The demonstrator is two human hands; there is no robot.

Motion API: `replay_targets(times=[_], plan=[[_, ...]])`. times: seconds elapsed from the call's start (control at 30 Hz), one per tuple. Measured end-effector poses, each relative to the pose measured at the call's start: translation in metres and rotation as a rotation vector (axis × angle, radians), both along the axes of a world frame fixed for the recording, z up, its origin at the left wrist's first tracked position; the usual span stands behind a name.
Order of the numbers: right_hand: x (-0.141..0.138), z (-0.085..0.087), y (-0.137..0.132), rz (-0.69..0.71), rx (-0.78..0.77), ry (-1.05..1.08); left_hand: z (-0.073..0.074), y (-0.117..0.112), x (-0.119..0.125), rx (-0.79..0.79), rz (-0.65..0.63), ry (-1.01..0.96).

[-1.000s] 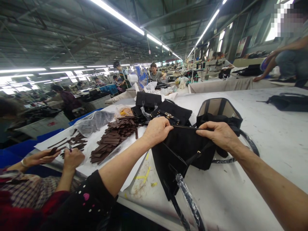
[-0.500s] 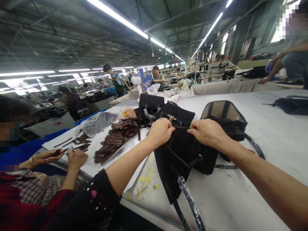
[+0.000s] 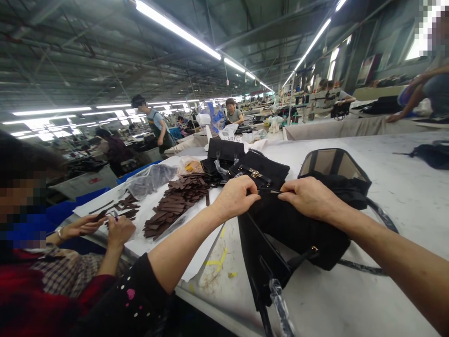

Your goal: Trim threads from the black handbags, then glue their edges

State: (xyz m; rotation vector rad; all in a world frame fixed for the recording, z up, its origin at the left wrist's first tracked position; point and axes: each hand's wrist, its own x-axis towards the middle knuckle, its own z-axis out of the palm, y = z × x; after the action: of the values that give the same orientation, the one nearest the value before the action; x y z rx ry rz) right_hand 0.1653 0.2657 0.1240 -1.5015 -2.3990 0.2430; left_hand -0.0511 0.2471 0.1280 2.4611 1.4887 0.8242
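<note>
Both my hands pinch the upper edge of a black handbag point(image 3: 294, 224), which hangs down over the white table in front of me. My left hand point(image 3: 240, 196) is closed on the edge at the left, thumb and fingers together. A short way to the right, my right hand point(image 3: 310, 199) grips the same edge, with a short stretch of it showing between. A handle wrapped in clear plastic point(image 3: 280, 304) dangles from the bag's lower side. Just behind my hands lies another black handbag point(image 3: 261, 168) with a gold clasp.
A heap of dark brown strips point(image 3: 178, 203) lies left on the white table point(image 3: 403, 201), beside clear plastic bags point(image 3: 154, 180). A co-worker's hands point(image 3: 108, 227) hold a strip at far left. A black bag with a tan mesh panel point(image 3: 329, 164) stands at right.
The handbag has swung toward the right and spread out beneath my hands. Both hands still grip its edge, slightly lower. The view has shifted a little left.
</note>
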Motion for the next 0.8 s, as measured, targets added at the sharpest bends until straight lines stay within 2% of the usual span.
replay_targets(times=[0.17,0.33,0.47,0.6,0.8], plan=[[0.006,0.000,0.005,-0.007,-0.037,0.021,-0.005,0.001,-0.003,-0.129,0.152,-0.085],[0.006,-0.004,0.007,-0.007,-0.039,0.080,-0.006,0.003,-0.003,-0.075,0.137,-0.024],[0.007,-0.005,0.005,-0.010,-0.035,0.094,-0.005,0.004,0.003,-0.046,0.224,0.051],[0.005,-0.003,0.002,-0.020,-0.037,0.074,-0.003,0.003,0.008,-0.040,0.275,0.083],[0.001,0.004,0.001,-0.032,-0.032,0.040,-0.001,0.003,0.010,-0.040,0.282,0.126]])
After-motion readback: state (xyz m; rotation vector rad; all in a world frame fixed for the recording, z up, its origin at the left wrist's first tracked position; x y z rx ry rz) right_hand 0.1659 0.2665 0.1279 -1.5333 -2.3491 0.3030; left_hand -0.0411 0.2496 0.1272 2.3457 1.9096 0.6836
